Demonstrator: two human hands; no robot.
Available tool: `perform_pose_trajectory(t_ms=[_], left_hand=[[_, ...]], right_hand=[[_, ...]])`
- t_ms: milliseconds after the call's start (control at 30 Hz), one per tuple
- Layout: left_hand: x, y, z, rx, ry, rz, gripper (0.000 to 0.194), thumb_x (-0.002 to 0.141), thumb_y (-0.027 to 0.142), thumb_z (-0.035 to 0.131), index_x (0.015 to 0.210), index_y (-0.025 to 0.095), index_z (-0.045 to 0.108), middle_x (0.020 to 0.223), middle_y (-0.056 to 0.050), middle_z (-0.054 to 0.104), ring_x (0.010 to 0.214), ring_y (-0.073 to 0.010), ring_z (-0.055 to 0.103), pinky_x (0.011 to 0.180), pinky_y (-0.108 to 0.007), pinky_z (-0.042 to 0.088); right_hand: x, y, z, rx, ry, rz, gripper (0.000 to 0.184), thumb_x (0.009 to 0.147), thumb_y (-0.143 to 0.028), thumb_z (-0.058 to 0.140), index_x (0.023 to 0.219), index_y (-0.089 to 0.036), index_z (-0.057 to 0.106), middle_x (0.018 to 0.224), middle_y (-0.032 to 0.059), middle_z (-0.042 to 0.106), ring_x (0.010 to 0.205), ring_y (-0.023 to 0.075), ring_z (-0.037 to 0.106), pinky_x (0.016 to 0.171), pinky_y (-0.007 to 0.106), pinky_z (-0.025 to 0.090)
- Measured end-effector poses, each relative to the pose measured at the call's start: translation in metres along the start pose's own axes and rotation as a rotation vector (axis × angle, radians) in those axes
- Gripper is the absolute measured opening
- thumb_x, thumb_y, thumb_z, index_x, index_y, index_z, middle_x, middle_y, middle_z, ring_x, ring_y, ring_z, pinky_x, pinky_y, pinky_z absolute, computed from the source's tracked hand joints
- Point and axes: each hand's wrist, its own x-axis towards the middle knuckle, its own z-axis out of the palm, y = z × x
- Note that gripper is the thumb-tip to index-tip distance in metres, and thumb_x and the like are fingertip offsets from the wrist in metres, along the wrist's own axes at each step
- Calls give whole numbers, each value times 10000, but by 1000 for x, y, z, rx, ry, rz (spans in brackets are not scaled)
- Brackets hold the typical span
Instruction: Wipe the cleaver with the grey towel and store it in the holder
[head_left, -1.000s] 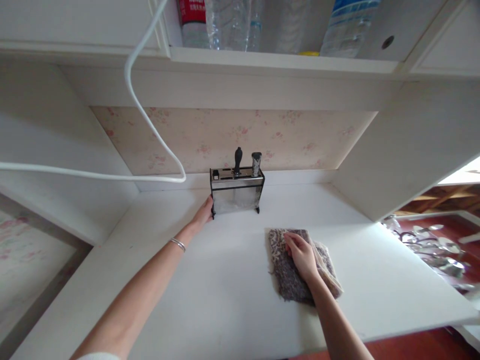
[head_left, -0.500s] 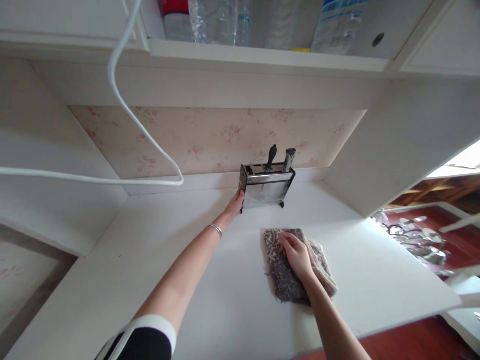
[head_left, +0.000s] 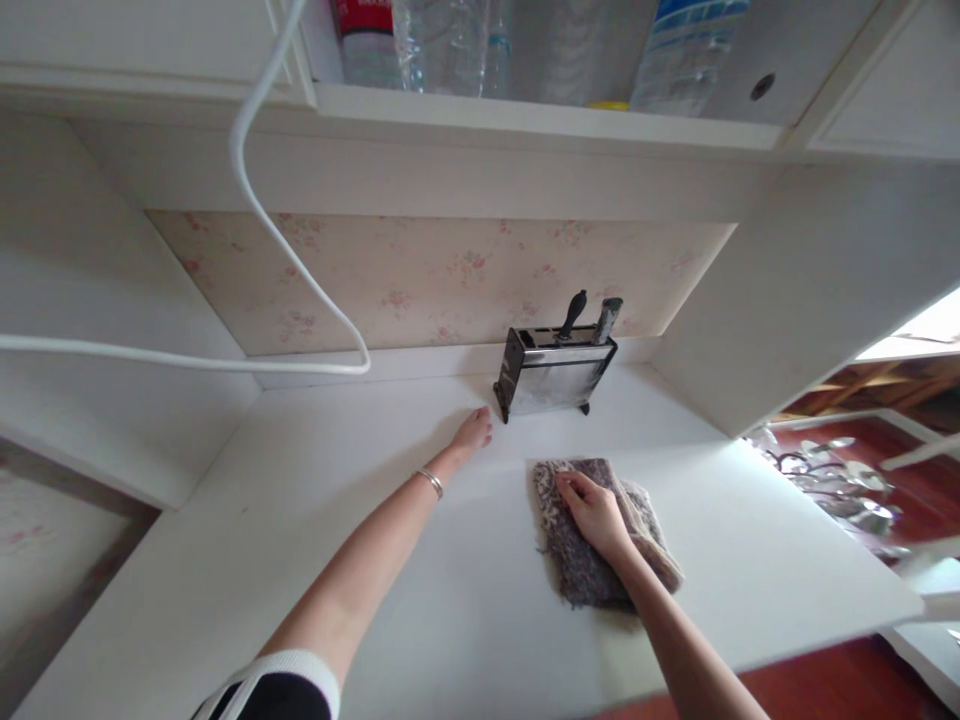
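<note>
A knife holder (head_left: pixel 561 385) with metal sides and black ends stands on the white counter against the back wall. Two knives show in its slots by their handles, one black (head_left: pixel 574 315) and one greyish (head_left: pixel 608 320). Just to the left of the holder is my left hand (head_left: pixel 474 429), apart from it, with fingers curled and nothing visible in them. My right hand (head_left: pixel 596 510) lies closed on a folded grey-brown patterned towel (head_left: pixel 581 575), thumb and fingers gripping its upper part. The towel rests flat on the counter in front of the holder.
White cable (head_left: pixel 300 265) hangs across the upper left. Overhead, an open cabinet shelf (head_left: pixel 555 112) holds clear plastic bottles (head_left: pixel 442 50). A side panel (head_left: pixel 757 270) bounds the counter (head_left: pixel 420 620) on the right. Beyond its right edge stands a chandelier-like metal object (head_left: pixel 840 485).
The knife holder has shifted to the right along the back of the counter. My left hand has let go of its left end. My right hand stays on the towel.
</note>
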Motion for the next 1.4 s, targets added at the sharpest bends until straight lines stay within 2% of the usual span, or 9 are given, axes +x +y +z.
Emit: perform_pose_trajectory(t_ms=[267,367,433,500,633,733,800,967,1400], left_hand=[[-140,-36,-51,73,17,-47,423,803,433,630,1137,175,618,1213,-117,615,1119,-236,554,997,-351,392],[-177,-39,-57,81,5,-45,368,828,449,602,1078,183,652,1137,-102,655,1075,-231,577,972,-348,407],[-191,-39,-57,94,-9,-35,323,853,441,568,1007,174,665,1045,-97,674,1008,-225,599,924,-346,436],[-197,-38,-57,94,-35,-23,300,863,428,556,954,165,666,981,-94,675,952,-220,613,878,-342,458],[-198,-36,-59,15,-121,-14,297,857,416,575,971,153,654,992,-94,663,868,-200,628,808,-326,478],[-198,-37,-65,-104,-87,-1,280,854,391,574,962,144,649,883,-68,652,775,-165,599,731,-288,465],[-200,-40,-69,-164,-38,9,222,842,335,570,946,150,637,830,-46,636,745,-149,580,706,-269,449],[-206,-40,-70,-153,-84,10,62,750,167,530,768,156,589,750,-27,617,720,-150,569,718,-272,435],[-209,-33,-67,-118,-115,15,104,745,179,474,688,178,562,700,-18,597,727,-165,553,729,-275,416]], right_hand=[[13,23,-38,-394,-136,-95,324,880,-420,442,985,-236,687,857,38,724,788,220,662,702,290,443],[7,10,-33,-601,-79,-144,316,892,-408,429,1005,-260,684,820,49,721,711,230,658,618,294,404],[-3,-8,-15,-601,-12,-164,320,901,-409,420,1008,-263,683,772,49,712,661,224,648,585,287,385],[-17,-31,13,-460,-29,-190,325,912,-410,410,1000,-255,682,711,35,694,631,205,637,579,271,392],[-43,-79,80,-159,-267,-284,300,921,-362,406,962,-238,677,751,25,699,644,169,626,609,235,412],[-60,-103,120,-151,-343,-326,257,911,-266,399,920,-233,653,812,23,704,690,156,628,615,216,388],[-67,-110,136,-205,-342,-347,176,865,-233,461,889,-229,635,824,22,699,714,162,627,608,215,357],[-73,-107,141,-273,-346,-391,67,797,-202,552,826,-233,604,794,-7,675,711,147,607,604,214,312],[-75,-104,136,-214,-364,-401,97,819,-180,530,834,-238,606,810,-9,667,749,145,598,644,210,332]])
